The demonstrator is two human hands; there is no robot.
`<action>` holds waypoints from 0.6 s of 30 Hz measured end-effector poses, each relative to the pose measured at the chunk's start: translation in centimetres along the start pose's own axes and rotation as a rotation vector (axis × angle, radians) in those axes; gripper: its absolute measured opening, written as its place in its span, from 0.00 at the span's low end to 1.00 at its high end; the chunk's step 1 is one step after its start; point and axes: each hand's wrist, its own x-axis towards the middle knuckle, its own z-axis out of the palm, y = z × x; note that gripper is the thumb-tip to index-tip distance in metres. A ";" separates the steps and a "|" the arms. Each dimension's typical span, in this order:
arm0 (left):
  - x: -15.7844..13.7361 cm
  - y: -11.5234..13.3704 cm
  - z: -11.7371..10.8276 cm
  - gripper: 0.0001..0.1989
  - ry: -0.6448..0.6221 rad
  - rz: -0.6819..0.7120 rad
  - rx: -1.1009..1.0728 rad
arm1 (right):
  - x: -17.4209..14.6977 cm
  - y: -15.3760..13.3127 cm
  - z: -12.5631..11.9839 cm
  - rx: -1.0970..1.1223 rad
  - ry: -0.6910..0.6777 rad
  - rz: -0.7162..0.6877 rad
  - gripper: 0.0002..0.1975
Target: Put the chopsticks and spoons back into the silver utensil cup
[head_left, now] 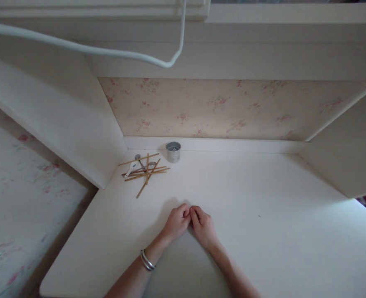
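My left hand [175, 223] and my right hand [203, 225] rest on the white tabletop [278, 231], both closed, knuckles meeting at the thumbs. Nothing shows in either one. Beyond them to the left lies a loose pile of several wooden chopsticks [141, 188], crossing at different angles. Among these are a white soup spoon [132, 167] with a blue mark and metal spoons [152, 164], partly covered by the sticks. Just right of the pile, a grey metal utensil holder [173, 155] with small holes stands upright near the back edge.
A low white ledge [226, 145] runs along the back under flowered wallpaper [214, 107]. White side panels [55, 95] enclose the table left and right. A white cable [114, 53] hangs across the upper left, in front of an overhead shelf [263, 58].
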 end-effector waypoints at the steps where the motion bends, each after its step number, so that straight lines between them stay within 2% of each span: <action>1: 0.0 0.0 0.0 0.11 0.001 0.000 0.001 | 0.0 0.0 0.0 0.002 -0.002 0.002 0.15; 18: 0.0 -0.1 0.1 0.11 0.005 0.011 0.011 | 0.1 0.0 0.0 -0.002 -0.016 0.005 0.14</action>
